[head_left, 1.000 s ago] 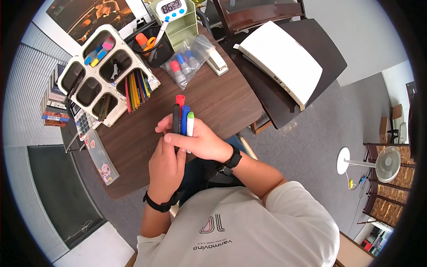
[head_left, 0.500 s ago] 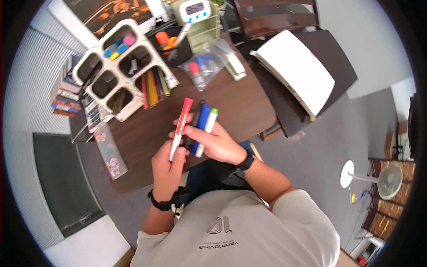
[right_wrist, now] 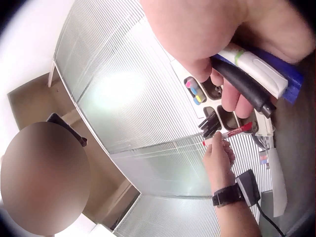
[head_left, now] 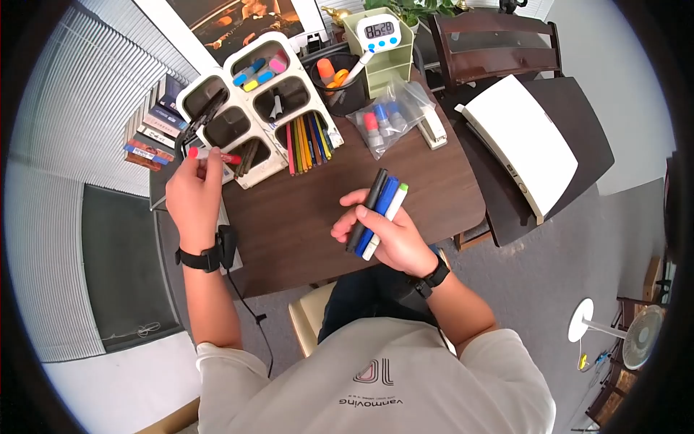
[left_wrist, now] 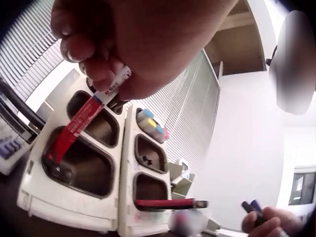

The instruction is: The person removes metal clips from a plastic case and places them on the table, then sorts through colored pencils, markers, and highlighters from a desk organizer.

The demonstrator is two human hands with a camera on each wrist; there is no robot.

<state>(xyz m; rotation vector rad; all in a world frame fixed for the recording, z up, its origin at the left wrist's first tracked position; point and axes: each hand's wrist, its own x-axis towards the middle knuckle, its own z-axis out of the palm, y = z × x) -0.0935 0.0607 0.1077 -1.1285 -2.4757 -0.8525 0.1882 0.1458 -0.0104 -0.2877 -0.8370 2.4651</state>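
Note:
My left hand point(head_left: 195, 199) pinches a red marker point(left_wrist: 81, 121) by its white part. In the left wrist view the marker's red end overlaps a front compartment of the cream desk organizer point(left_wrist: 69, 205). Thin dark sticks point(head_left: 249, 156) stand in the compartment beside this hand in the head view. Over the table, my right hand point(head_left: 394, 235) holds three markers side by side: a black marker point(head_left: 367, 210), a blue marker point(head_left: 385, 197) and a white marker with a green end point(head_left: 395, 201). Thumb and fingers of that hand wrap their lower parts.
Colored pencils point(head_left: 307, 148) and highlighters point(head_left: 260, 72) fill other compartments. Behind stand a black mesh cup point(head_left: 343, 101), a green holder point(head_left: 390, 69) with a timer point(head_left: 379, 32), a clear bag point(head_left: 394, 119) of bottles and a stapler point(head_left: 434, 130). Books point(head_left: 155, 123) are stacked at left.
The left hand has taken the red marker from the bunch and carried it left to the organizer. The right hand keeps the other three markers. The head view has shifted.

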